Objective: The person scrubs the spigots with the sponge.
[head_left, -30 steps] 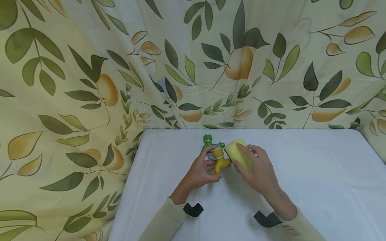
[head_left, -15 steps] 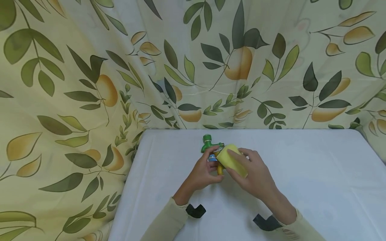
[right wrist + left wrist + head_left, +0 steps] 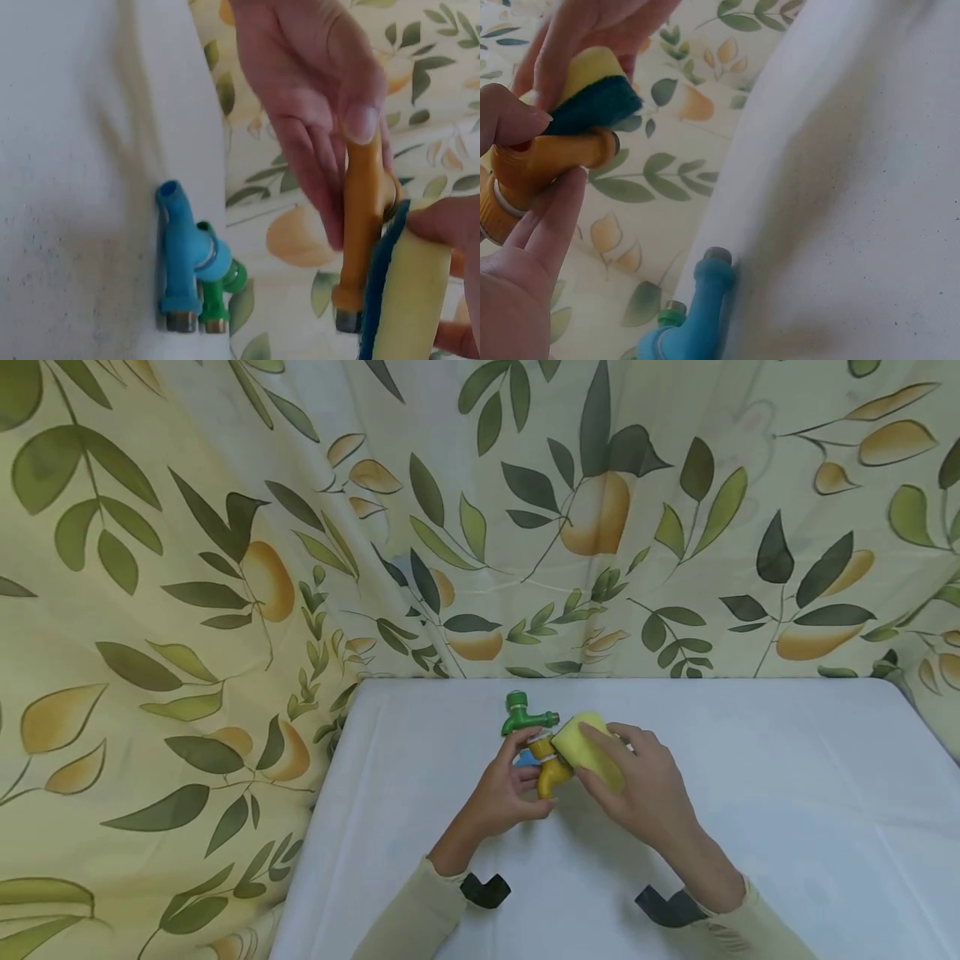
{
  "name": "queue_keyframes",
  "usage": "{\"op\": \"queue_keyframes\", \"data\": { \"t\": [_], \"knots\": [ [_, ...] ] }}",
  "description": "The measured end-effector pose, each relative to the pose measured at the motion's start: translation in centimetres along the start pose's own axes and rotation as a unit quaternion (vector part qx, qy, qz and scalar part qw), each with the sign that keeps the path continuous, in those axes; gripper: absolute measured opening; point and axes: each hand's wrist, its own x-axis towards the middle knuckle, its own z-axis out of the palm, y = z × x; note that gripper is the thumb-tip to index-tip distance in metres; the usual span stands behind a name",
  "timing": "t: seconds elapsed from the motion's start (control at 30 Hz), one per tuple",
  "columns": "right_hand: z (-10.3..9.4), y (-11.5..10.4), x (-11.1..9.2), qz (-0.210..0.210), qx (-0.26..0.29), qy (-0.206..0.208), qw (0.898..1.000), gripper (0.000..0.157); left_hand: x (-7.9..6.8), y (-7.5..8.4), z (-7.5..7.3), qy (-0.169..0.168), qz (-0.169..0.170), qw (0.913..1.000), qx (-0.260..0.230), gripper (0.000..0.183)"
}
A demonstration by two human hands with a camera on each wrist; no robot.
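My left hand [image 3: 498,789] pinches a yellow plastic tap [image 3: 553,772] between thumb and fingers, held above the table. In my right hand [image 3: 648,785] is a sponge [image 3: 588,747], yellow foam with a dark green scouring layer, gripped by thumb and fingers. The left wrist view shows the scouring side of the sponge [image 3: 596,105] against the body of the tap [image 3: 547,161]. A blue tap [image 3: 184,259] and a green tap [image 3: 215,289] rest on the table beyond the hands. In the head view the left hand mostly hides the blue tap [image 3: 527,758].
A white-covered table [image 3: 787,793] lies under both hands. Behind it and to the left hangs a curtain [image 3: 247,593] printed with leaves and fruit. The green tap [image 3: 517,714] stands near the table's back edge.
The sponge moved left over the yellow tap, covering much of it, then back right, so the tap shows again. The left hand keeps its hold with little movement.
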Motion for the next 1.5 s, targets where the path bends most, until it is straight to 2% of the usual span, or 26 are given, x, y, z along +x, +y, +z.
{"op": "queue_keyframes", "data": {
  "t": [0.2,0.3,0.4,0.53,0.7,0.87,1.0,1.13,1.33,1.5],
  "knots": [
    [-0.36,-0.12,-0.07,-0.022,0.012,-0.020,0.999,0.059,0.18,-0.18,0.09,-0.010,0.016,0.9998,-0.005,0.097],
    [-0.41,0.07,0.06,-0.014,-0.008,-0.005,1.000,0.059,0.35,-0.04,0.15,-0.009,0.016,0.9998,-0.004,0.098],
    [-0.52,-0.08,0.02,-0.001,0.003,-0.007,1.000,0.059,0.39,0.19,0.22,-0.009,0.008,0.9999,0.001,0.099],
    [-0.70,-0.19,-0.09,-0.016,0.011,-0.018,1.000,0.059,0.29,0.23,0.35,-0.013,0.000,0.9999,0.007,0.100],
    [-0.70,0.12,0.05,0.000,-0.003,-0.007,1.000,0.059,0.34,0.28,0.42,-0.012,0.000,0.9999,0.005,0.097],
    [-0.85,-0.11,0.07,-0.029,0.001,-0.020,0.999,0.059,0.47,0.39,0.38,-0.012,-0.001,0.9998,0.016,0.097],
    [-0.74,0.13,0.20,-0.010,-0.005,-0.002,1.000,0.059,0.43,0.36,0.43,-0.014,-0.004,0.9998,0.015,0.097],
    [-0.76,-0.06,0.10,-0.021,0.013,-0.019,1.000,0.060,0.32,0.20,0.44,-0.020,0.003,0.9997,0.011,0.098],
    [-0.72,-0.31,0.33,-0.013,0.004,-0.005,1.000,0.059,0.29,0.10,0.31,-0.023,0.013,0.9995,0.014,0.098],
    [-0.94,-0.53,0.20,-0.019,0.011,-0.021,1.000,0.060,0.36,0.19,0.36,-0.025,0.015,0.9994,0.019,0.097]
  ]
}}
